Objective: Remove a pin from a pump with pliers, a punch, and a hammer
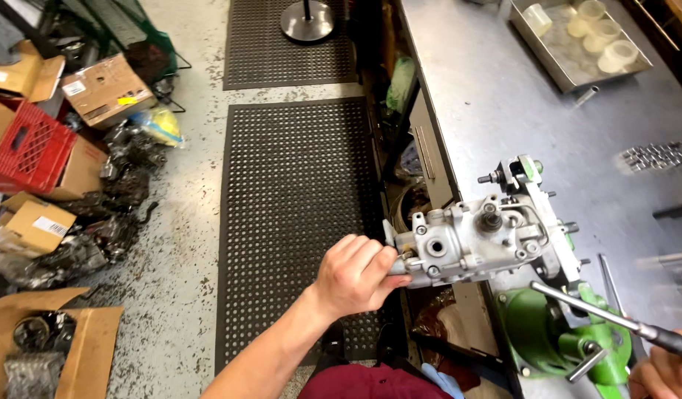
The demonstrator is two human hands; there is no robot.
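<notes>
A grey cast-metal pump body point(477, 240) sits clamped on a green vise point(555, 332) at the edge of a steel workbench point(503, 96). My left hand point(355, 273) is closed around the pump's left end, off the bench edge. My right hand point(662, 373) sits at the lower right corner and grips the dark handle of a long metal wrench point(592, 310), whose shaft points up-left toward the pump's mounting plate.
Black perforated rubber mats point(296, 214) cover the speckled floor. Cardboard boxes point(108, 89), a red crate point(30, 148) and greasy metal parts point(126, 185) are piled at left. A metal tray with plastic cups point(577, 37) and loose tools point(655, 155) lie on the bench.
</notes>
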